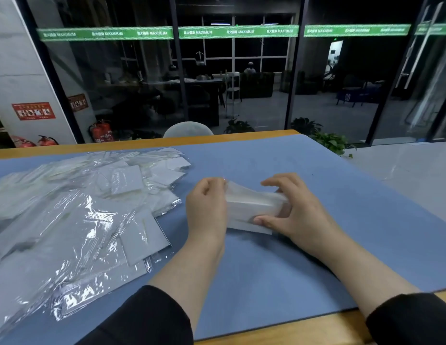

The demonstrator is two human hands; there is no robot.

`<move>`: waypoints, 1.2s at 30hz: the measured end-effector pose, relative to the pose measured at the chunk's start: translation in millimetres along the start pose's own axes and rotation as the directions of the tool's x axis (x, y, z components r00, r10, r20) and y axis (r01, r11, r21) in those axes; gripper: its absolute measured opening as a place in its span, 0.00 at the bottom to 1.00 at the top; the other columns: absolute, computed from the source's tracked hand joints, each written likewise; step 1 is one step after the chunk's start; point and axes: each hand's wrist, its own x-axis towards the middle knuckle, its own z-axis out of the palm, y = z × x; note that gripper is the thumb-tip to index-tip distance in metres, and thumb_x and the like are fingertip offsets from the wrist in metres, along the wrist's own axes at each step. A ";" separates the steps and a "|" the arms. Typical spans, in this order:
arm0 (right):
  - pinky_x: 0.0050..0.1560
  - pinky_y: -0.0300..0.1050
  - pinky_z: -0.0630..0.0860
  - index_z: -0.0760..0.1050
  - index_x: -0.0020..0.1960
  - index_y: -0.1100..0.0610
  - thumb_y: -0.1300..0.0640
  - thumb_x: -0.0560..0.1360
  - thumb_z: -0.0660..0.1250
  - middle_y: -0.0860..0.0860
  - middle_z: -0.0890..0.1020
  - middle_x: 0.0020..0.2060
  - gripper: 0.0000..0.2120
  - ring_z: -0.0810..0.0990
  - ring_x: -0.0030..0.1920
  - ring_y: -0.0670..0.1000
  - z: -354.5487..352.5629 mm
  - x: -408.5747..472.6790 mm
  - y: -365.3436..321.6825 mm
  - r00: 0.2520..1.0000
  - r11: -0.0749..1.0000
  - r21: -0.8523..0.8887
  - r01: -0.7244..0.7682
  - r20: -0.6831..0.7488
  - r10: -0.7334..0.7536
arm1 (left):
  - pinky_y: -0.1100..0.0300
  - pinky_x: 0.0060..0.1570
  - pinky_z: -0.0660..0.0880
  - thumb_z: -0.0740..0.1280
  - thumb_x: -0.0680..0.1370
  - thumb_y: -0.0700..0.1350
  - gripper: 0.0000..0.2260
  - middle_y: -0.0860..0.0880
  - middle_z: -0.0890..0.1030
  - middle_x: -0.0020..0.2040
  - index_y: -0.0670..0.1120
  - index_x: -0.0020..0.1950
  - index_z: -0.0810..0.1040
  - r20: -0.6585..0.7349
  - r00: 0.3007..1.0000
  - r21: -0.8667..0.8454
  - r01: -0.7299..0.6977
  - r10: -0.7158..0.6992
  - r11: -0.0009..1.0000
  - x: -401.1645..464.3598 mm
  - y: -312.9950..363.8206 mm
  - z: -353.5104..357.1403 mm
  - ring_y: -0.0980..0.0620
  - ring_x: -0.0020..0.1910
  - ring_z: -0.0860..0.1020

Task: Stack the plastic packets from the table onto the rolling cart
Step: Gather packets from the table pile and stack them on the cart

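My left hand (206, 207) and right hand (295, 210) are both clamped on a small bundle of packets (254, 207) at frame centre, over the blue mat (316, 245). The slick plastic could fan out and slip. The loose pile (87, 207) lies left; no cart in view.

Glossy, crinkled clear plastic packets (75, 220) on matt blue cloth mat (341, 220) over smooth wooden table (291, 332).

packet pile (75, 215) crowds left, mat (341, 220) open right
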 end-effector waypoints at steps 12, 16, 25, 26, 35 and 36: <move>0.57 0.26 0.66 0.66 0.65 0.36 0.50 0.70 0.79 0.34 0.70 0.61 0.31 0.70 0.61 0.35 -1.2 -5.7 -2.5 0.991 0.988 0.112 -0.105 0.098 0.094 | 0.61 0.41 0.68 0.61 0.83 0.49 0.08 0.55 0.83 0.49 0.51 0.51 0.80 0.068 0.997 0.046 0.019 -0.022 0.999 3.1 -6.9 0.9 0.58 0.45 0.76; 0.58 0.27 0.67 0.65 0.66 0.36 0.51 0.71 0.78 0.35 0.69 0.63 0.31 0.70 0.64 0.38 -1.0 -7.2 -6.9 0.989 0.989 0.129 -0.076 0.138 0.058 | 0.67 0.43 0.69 0.60 0.85 0.51 0.10 0.57 0.81 0.49 0.50 0.53 0.80 0.133 0.990 0.061 -0.058 0.050 0.996 -1.6 -13.2 6.4 0.59 0.48 0.77; 0.51 0.29 0.69 0.62 0.66 0.33 0.48 0.69 0.79 0.36 0.70 0.59 0.34 0.74 0.54 0.36 -6.6 -10.4 -1.7 0.964 0.947 0.183 -0.264 0.062 0.257 | 0.61 0.40 0.68 0.66 0.82 0.50 0.04 0.54 0.79 0.46 0.52 0.51 0.79 0.096 0.994 0.078 -0.059 0.052 0.995 1.7 -17.7 5.7 0.59 0.41 0.75; 0.50 0.28 0.69 0.63 0.65 0.32 0.47 0.70 0.78 0.36 0.72 0.57 0.32 0.75 0.53 0.37 -7.0 -11.1 -2.3 0.963 0.948 0.174 -0.267 0.076 0.257 | 0.62 0.39 0.68 0.67 0.82 0.50 0.04 0.53 0.79 0.45 0.51 0.50 0.79 0.099 0.994 0.084 -0.060 0.051 0.995 1.4 -17.1 5.6 0.59 0.41 0.75; 0.47 0.40 0.78 0.69 0.59 0.37 0.55 0.74 0.72 0.40 0.77 0.54 0.20 0.79 0.46 0.46 -9.9 -12.8 -5.6 0.961 0.956 0.163 -0.242 0.179 0.213 | 0.63 0.43 0.68 0.56 0.86 0.50 0.12 0.59 0.78 0.47 0.50 0.53 0.78 0.246 0.959 0.224 -0.194 0.137 0.955 -5.5 -18.7 8.1 0.58 0.47 0.74; 0.46 0.43 0.78 0.70 0.57 0.37 0.57 0.74 0.72 0.40 0.78 0.52 0.19 0.79 0.45 0.49 -10.4 -12.4 -5.7 0.960 0.957 0.160 -0.241 0.181 0.212 | 0.62 0.45 0.68 0.55 0.86 0.52 0.13 0.59 0.78 0.46 0.50 0.53 0.77 0.251 0.958 0.216 -0.195 0.139 0.957 -7.0 -17.3 8.2 0.57 0.48 0.74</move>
